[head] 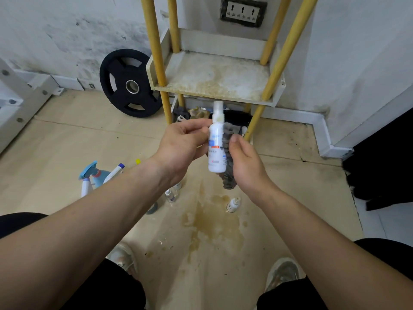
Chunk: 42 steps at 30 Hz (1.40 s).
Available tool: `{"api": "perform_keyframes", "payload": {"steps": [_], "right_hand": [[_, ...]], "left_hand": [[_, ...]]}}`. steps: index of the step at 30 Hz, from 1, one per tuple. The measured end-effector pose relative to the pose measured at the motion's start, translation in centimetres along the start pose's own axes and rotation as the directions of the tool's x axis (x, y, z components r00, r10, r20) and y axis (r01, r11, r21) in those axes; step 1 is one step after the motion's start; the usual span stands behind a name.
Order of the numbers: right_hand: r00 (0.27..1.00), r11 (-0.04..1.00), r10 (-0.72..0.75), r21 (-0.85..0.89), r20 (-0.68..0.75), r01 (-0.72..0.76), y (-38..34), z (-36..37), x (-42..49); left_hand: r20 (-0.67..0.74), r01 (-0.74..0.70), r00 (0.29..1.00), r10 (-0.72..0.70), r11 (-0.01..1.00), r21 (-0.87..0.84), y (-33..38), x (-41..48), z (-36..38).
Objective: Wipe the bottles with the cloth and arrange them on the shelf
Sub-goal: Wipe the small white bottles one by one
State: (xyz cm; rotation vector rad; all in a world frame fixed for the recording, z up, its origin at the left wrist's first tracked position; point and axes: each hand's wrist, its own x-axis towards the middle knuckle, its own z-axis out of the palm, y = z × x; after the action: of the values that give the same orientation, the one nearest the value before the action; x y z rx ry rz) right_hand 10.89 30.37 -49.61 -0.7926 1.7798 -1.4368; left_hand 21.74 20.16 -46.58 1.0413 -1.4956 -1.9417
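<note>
My left hand (pixel 181 145) holds a white spray bottle (pixel 216 153) upright by its neck, in front of the shelf. My right hand (pixel 244 163) grips a grey cloth (pixel 228 151) and presses it against the bottle's right side. The shelf (pixel 214 77) has yellow posts and a stained white tray that holds nothing. On the floor below my arms stand a blue trigger sprayer (pixel 95 175), a white tube with a blue cap (pixel 115 172), small clear bottles (pixel 171 195) and a small white bottle (pixel 232 204).
A black weight plate (pixel 129 83) leans on the wall left of the shelf. Clutter fills the bottom shelf level (pixel 201 114). A brown spill stain (pixel 212 222) marks the floor between my shoes. A wall socket (pixel 243 11) sits above the shelf. A dark object (pixel 384 162) stands at right.
</note>
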Motion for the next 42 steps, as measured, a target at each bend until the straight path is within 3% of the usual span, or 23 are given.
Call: {"api": "perform_keyframes", "payload": {"steps": [4,12,20,25,31,35,39,42], "right_hand": [[0.996,0.977,0.07,0.205,-0.057,-0.057,-0.7,-0.6,0.2],[0.996,0.945,0.045,0.327,-0.073,-0.019,-1.1,-0.5,0.3],[0.988,0.964,-0.07,0.247,-0.134,0.102,-1.5,-0.7,0.7],[0.986,0.942,-0.017,0.329,-0.167,0.072,-1.6,-0.8,0.7],[0.985,0.916,0.054,0.401,-0.165,0.017,-1.8,-0.8,0.8],[0.99,0.939,0.005,0.342,-0.138,0.043,-1.8,-0.1,0.7],[0.978,0.968,-0.049,0.231,-0.202,0.096,-1.9,-0.1,0.7],[0.982,0.988,-0.084,0.116,-0.171,0.104,-1.6,0.3,0.5]], "left_hand": [[0.021,-0.008,1.0,0.007,0.999,0.034,-0.4,-0.2,0.3],[0.164,0.013,0.986,-0.026,0.997,0.081,-0.3,-1.3,0.9],[-0.003,-0.13,0.991,0.134,0.963,0.236,-1.1,-1.9,2.1],[-0.046,-0.1,0.994,0.102,0.993,0.059,-1.0,-2.1,2.6],[0.085,0.106,0.992,-0.096,0.986,-0.126,-1.0,-1.9,2.6],[0.115,0.057,0.992,-0.05,0.997,-0.06,-1.2,-2.0,2.6],[0.027,-0.043,0.999,0.042,0.999,0.021,-1.2,-2.0,2.7],[-0.057,-0.049,0.997,0.051,0.998,0.038,-1.3,-1.9,3.0]]}}
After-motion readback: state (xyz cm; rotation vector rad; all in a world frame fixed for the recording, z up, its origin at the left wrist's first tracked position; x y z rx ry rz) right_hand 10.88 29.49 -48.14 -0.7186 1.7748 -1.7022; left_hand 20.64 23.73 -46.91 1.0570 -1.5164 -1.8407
